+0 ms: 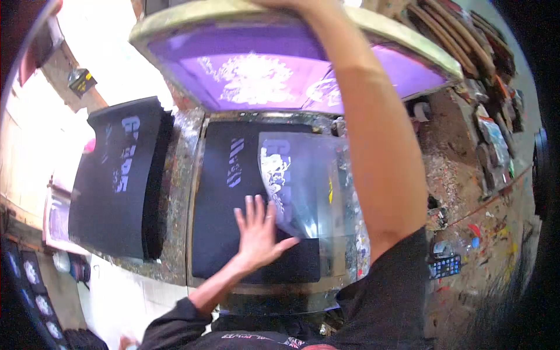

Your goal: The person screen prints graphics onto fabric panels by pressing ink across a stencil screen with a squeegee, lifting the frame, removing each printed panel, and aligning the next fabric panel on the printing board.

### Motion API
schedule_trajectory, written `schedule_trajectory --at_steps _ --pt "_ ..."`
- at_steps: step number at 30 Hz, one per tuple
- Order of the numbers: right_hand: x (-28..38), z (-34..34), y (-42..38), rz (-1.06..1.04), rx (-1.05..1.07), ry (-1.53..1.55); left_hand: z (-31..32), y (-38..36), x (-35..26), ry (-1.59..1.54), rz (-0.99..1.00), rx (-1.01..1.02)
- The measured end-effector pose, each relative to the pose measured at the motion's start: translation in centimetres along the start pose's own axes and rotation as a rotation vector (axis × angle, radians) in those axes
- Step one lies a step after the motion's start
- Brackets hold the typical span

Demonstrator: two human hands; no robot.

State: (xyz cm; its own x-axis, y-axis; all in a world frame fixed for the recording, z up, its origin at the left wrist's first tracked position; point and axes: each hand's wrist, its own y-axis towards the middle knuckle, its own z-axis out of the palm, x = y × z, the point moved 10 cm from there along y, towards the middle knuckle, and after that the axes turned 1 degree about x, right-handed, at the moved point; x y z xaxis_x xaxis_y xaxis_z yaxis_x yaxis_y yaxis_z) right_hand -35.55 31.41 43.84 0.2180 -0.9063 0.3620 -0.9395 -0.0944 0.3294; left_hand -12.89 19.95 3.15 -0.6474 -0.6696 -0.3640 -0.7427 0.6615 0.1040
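Note:
My left hand (258, 230) lies flat, fingers spread, on a black fabric piece (227, 204) with white lettering, spread on the printing board. A clear film sheet (300, 181) with a white print lies over the fabric's right half, its corner under my thumb. My right arm reaches up and my right hand (286, 4) holds the far edge of the raised screen frame (186, 29), whose purple mesh (256, 79) carries a pale design. The hand is mostly cut off by the top of the view.
A stack of black printed fabric pieces (119, 175) lies to the left. The board's paint-spattered rim (178, 192) surrounds the fabric. To the right is a stained bench (466, 192) with tools, tubes and a calculator (446, 266).

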Motion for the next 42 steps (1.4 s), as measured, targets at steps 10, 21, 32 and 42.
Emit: schedule_trajectory --at_steps 10,21,32,42 --pt "3.3 0.3 -10.4 0.124 -0.170 -0.225 -14.5 7.5 -3.2 -1.774 0.021 -0.558" --pt "3.4 22.6 -30.5 0.025 0.094 -0.185 -5.4 -13.3 8.3 -1.846 -0.403 -0.277" --pt "-5.5 28.7 -24.0 -0.264 -0.186 -0.404 0.4 -16.0 10.5 -1.739 -0.706 -0.296" --pt "-7.4 29.9 -19.2 -0.267 0.151 -0.342 2.8 -16.8 11.2 -1.524 -0.921 0.072"
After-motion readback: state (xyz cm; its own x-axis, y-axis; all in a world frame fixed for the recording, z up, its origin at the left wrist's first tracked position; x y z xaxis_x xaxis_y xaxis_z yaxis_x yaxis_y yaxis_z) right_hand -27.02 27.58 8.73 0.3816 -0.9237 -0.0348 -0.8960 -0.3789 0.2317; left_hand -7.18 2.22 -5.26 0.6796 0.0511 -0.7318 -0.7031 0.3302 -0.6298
